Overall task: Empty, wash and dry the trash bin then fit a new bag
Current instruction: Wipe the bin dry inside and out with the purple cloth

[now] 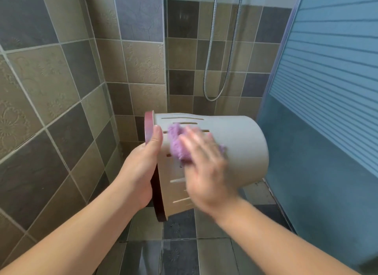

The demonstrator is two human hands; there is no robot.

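A cream plastic trash bin (241, 147) with slotted sides and a dark red rim is held sideways in the air, its rim to the left and its base to the right. My left hand (143, 168) grips the rim, thumb on the outside wall. My right hand (204, 168), blurred by motion, presses a purple cloth (178, 145) flat against the bin's side with fingers spread. The bin's inside is hidden from view.
Tiled walls stand to the left and ahead, with a tiled floor (184, 244) below. A metal shower hose (212, 70) hangs on the back wall. A blue frosted glass door (319, 111) is close on the right.
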